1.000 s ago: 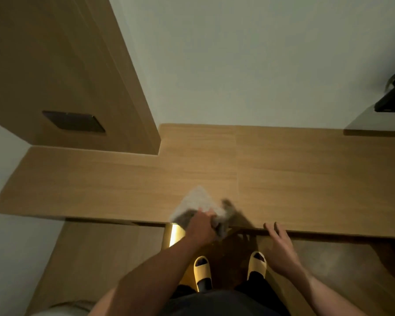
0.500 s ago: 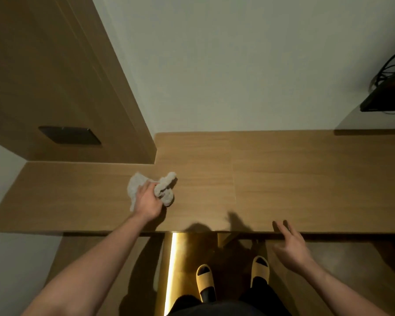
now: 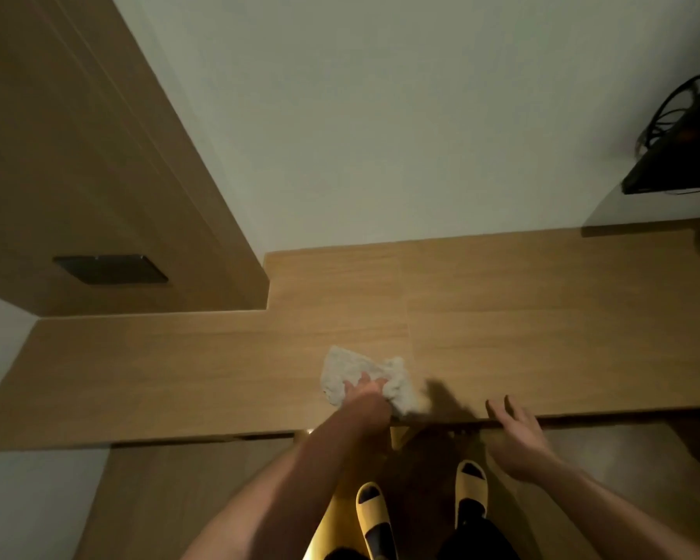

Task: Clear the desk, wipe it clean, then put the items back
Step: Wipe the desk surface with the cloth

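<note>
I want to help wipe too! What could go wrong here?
1. The cloth under the left hand is close to the desk's front edge, so a long swipe might drag it off onto the floor.
2. The right hand has only its fingertips at that edge, so it may slip if leaned on.
3. Wiping far right could snag the dark cables.

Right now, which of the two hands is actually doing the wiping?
The left hand: it presses the grey cloth onto the wooden desk. The right hand holds nothing, fingers relaxed at the desk's front edge.
</note>
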Available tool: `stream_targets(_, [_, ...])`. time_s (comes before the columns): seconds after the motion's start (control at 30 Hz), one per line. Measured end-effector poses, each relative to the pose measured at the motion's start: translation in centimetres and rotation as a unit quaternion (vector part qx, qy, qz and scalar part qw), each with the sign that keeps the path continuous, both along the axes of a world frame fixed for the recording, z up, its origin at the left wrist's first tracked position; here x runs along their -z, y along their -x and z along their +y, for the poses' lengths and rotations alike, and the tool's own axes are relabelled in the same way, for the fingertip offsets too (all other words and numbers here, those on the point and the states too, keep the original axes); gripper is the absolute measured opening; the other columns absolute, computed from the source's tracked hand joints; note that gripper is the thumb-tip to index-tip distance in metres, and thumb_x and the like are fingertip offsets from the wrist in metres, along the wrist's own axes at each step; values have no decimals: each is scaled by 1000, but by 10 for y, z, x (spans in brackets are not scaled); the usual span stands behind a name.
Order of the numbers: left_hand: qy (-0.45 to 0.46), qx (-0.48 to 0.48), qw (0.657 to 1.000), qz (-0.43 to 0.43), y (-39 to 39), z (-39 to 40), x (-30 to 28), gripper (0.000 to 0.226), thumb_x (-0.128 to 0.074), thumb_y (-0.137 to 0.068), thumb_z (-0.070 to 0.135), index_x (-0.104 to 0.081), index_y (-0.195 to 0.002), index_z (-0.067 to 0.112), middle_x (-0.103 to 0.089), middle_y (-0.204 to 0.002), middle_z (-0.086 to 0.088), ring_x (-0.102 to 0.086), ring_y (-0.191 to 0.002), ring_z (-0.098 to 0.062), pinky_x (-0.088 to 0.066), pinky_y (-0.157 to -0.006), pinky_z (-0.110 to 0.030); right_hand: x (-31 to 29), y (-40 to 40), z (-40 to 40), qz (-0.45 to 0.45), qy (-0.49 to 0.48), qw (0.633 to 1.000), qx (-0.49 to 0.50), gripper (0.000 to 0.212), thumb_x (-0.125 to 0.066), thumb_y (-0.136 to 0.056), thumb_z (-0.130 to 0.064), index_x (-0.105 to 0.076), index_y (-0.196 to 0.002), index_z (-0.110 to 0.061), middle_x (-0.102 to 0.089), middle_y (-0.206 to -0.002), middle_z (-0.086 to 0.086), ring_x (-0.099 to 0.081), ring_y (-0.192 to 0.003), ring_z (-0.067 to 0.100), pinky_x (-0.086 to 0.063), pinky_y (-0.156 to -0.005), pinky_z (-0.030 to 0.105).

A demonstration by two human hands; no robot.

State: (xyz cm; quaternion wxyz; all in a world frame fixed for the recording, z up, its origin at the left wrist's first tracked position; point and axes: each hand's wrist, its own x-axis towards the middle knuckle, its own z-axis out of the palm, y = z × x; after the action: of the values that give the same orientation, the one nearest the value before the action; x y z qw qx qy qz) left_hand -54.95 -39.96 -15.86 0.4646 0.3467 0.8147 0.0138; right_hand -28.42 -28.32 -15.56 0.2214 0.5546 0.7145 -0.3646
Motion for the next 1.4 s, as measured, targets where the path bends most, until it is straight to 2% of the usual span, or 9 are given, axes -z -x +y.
stream_targets(0.13, [-164, -76, 983, -27, -21, 19, -36, 26, -59, -90, 27, -66, -114, 26, -72, -112, 1, -66, -106, -23, -55, -96, -39, 0, 0, 2, -3, -8, 1000, -28, 84, -62, -95, -27, -14, -164, -35, 5, -173, -1, 4, -159, 28, -15, -126, 46])
stream_targets(0.23, [-264, -38, 962, 66, 7, 20, -39, 43, -51, -94, 16, -60, -134, 28, -59, -144, -3, -47, -139, -28, -31, -122, -43, 2, -9, 9, 2, -15, 999, -40, 87, -63, -94, -29, -12, -164, -35, 5, -173, -2, 2, -159, 27, -20, -126, 45])
stream_targets(0.37, [-169, -51, 967, 186, 76, 22, -30, 54, -44, -105, 26, -35, -158, 29, -23, -169, -5, -8, -157, -34, 0, -126, -44, 5, -22, 25, -5, -33, 997, -68, 89, -63, -93, -33, -10, -165, -30, 6, -173, 2, 1, -159, 28, -23, -124, 39])
stream_targets(0.57, [52, -57, 984, 159, 93, 30, 2, 54, -39, -103, 42, -39, -155, 28, -40, -160, -4, -25, -152, -31, -19, -122, -59, 2, -41, 53, -26, -21, 996, -87, 92, -63, -91, -33, -8, -165, -31, 15, -171, 2, 6, -158, 32, -23, -126, 44])
stream_targets(0.7, [-4, 13, 989, 149, 3, 65, 3, 59, -39, -98, 29, -37, -157, 28, -40, -161, 0, -7, -158, -27, -4, -124, -60, 5, -55, 75, -21, -8, 995, -94, 90, -62, -93, -33, -7, -165, -32, 14, -172, 1, 5, -158, 33, -18, -128, 43])
stream_targets(0.9, [-68, 62, 995, -30, -98, 141, -26, 42, -47, -99, 19, -56, -140, 15, -49, -150, -14, -34, -146, -34, -9, -125, -46, 4, -61, 120, -27, -12, 993, -115, 91, -63, -93, -35, -8, -165, -31, 12, -172, 0, 3, -158, 31, -19, -128, 43])
stream_targets(1.0, [-205, 55, 977, 25, -89, 177, -43, 47, -39, -87, 27, -68, -122, 14, -61, -130, -15, -50, -129, -36, -26, -119, -39, 1, -61, 150, -14, -13, 991, -130, 91, -64, -94, -34, -8, -165, -31, 13, -172, 1, 3, -159, 32, -19, -128, 45])
stream_targets(1.1, [-274, 48, 952, 125, -46, 218, -38, 47, -38, -93, 26, -63, -131, 18, -58, -135, -9, -42, -133, -32, -17, -124, -42, -1, -64, 176, -18, -23, 988, -151, 91, -63, -94, -34, -6, -165, -31, 14, -172, 2, 3, -158, 34, -19, -127, 44])
stream_targets(1.4, [-70, 108, 981, 143, -12, 254, -22, 51, -31, -109, 27, -31, -160, 22, -24, -169, -4, -3, -158, -25, 2, -128, -43, 10, -75, 212, -11, -8, 980, -196, 88, -59, -95, -33, -5, -165, -32, 15, -171, 0, 7, -158, 32, -13, -128, 41])
